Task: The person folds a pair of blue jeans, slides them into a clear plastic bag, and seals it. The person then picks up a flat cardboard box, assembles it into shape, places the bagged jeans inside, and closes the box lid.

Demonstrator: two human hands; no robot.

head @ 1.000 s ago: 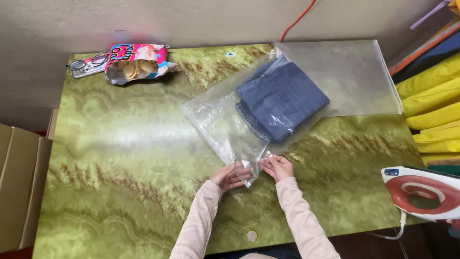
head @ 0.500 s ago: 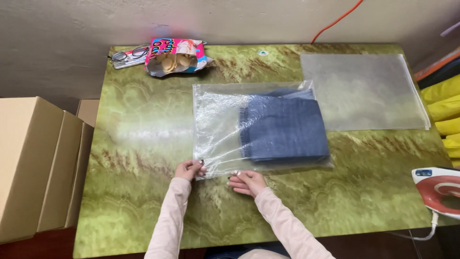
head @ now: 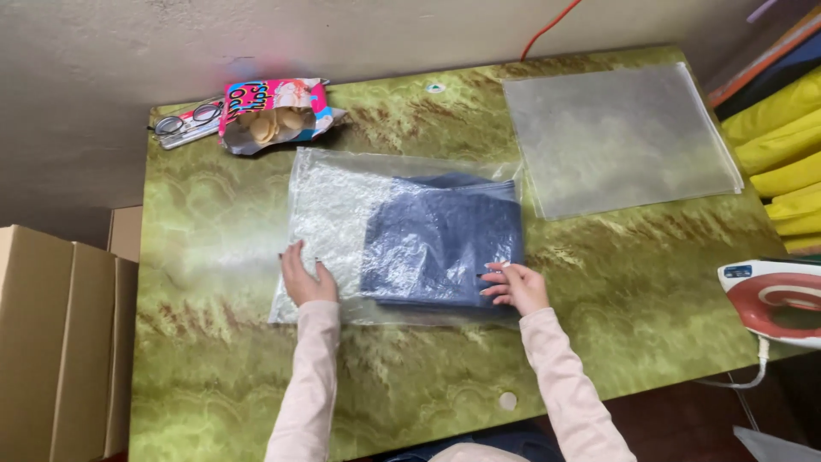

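Observation:
A clear plastic bag (head: 329, 205) lies flat on the green marbled table (head: 214, 257). Folded blue denim (head: 440, 239) sits inside its right half. My left hand (head: 304, 278) rests flat on the bag's empty left part, near its lower left corner, fingers spread. My right hand (head: 513, 285) presses on the bag's lower right corner over the denim, fingers apart. Neither hand grips anything.
A stack of empty clear bags (head: 616, 137) lies at the back right. An open snack packet (head: 269, 111) and glasses (head: 184, 120) sit at the back left. An iron (head: 774, 299) stands at the right edge, cardboard boxes (head: 51, 342) at the left, yellow folded fabric (head: 782, 145) far right.
The bag was turned and laid straight on the table. My hands left its front edge and now press flat on top of it, left on the empty part, right on the denim corner.

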